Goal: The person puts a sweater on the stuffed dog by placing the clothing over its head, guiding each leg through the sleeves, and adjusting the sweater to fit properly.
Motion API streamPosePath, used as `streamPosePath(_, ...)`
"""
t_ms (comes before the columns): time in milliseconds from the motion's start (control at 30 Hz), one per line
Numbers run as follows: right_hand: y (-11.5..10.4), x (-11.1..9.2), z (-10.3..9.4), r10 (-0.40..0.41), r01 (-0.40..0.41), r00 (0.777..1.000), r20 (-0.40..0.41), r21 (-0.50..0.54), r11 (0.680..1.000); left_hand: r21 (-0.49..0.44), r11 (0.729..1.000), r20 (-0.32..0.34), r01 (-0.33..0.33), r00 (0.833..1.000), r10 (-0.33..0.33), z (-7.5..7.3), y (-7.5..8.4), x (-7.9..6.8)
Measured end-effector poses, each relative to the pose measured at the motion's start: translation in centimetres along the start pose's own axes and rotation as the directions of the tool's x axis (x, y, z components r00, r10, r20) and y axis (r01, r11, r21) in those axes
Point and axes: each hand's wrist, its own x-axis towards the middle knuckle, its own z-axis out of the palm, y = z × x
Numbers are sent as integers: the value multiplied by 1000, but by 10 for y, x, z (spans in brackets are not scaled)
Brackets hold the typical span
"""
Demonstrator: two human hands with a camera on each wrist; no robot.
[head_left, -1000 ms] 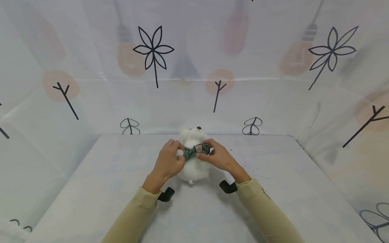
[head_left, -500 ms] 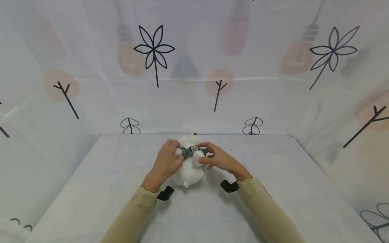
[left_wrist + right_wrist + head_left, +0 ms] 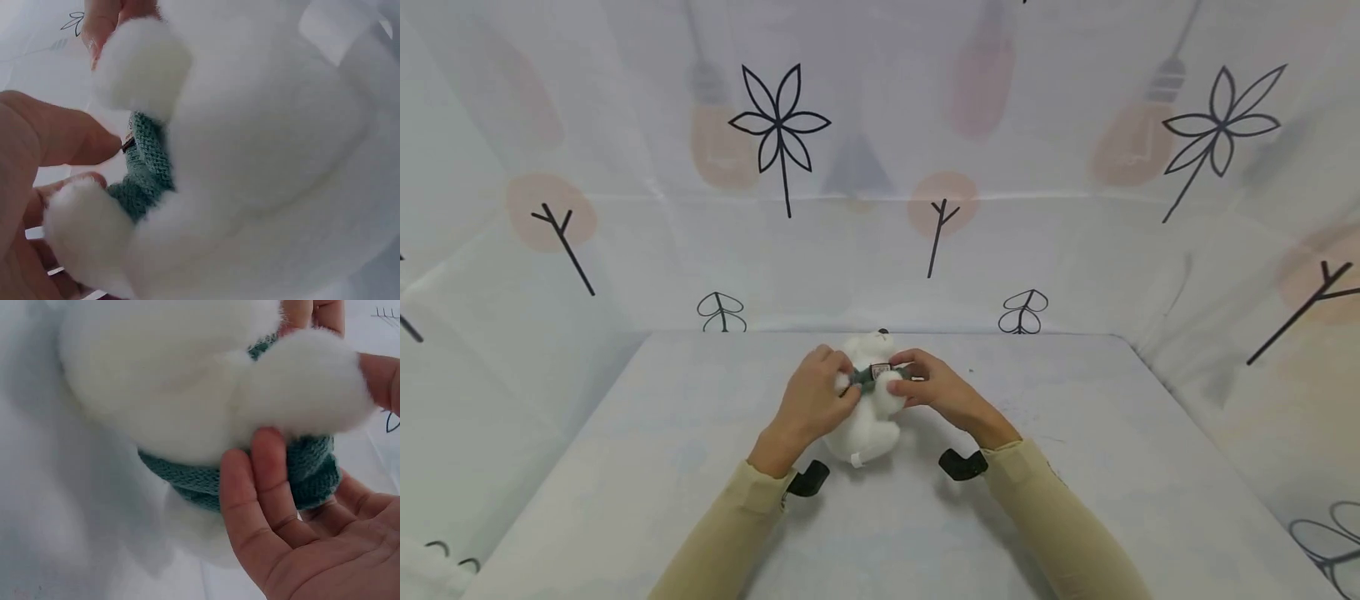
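A white plush polar bear (image 3: 859,435) sits on the table, its dark nose tipped up and away. Around its neck is a knitted green scarf (image 3: 200,481) with a small square label (image 3: 881,369). My left hand (image 3: 812,397) holds the bear's left-side paw (image 3: 87,234) and scarf edge, thumb close to the label in the left wrist view. On the other side my right hand (image 3: 949,393) grips the right-side paw (image 3: 312,387) and scarf; its thumb touches the paw while two fingers press the knit. The bear's face is mostly hidden.
A pale cloth-covered table (image 3: 1075,500) spreads around the bear. Behind it hangs a patterned white backdrop (image 3: 850,267) with printed flowers. Black camera mounts (image 3: 808,479) stick out from both sleeve cuffs, close above the table.
The bear's head has tipped lower and its body has turned slightly, its base shifting left. My right thumb has moved from the scarf onto the right-side paw. My left hand has barely moved.
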Motion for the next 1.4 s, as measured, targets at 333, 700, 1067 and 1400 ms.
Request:
streamPosePath(333,-8,-2,14,-183,184,983,21,-103,978,13,974,-3,-226,974,226,2,6,2)
streamPosePath(700,-7,-2,15,-289,251,956,-52,-368,895,-204,959,72,-196,974,215,2,5,1)
streamPosePath(1067,-2,-4,18,-412,367,911,-27,-406,837,-191,961,102,-201,969,223,-1,5,2)
streamPosePath(1400,-5,-5,21,-597,550,798,85,-508,663,-204,942,-7,-266,963,270,6,6,2)
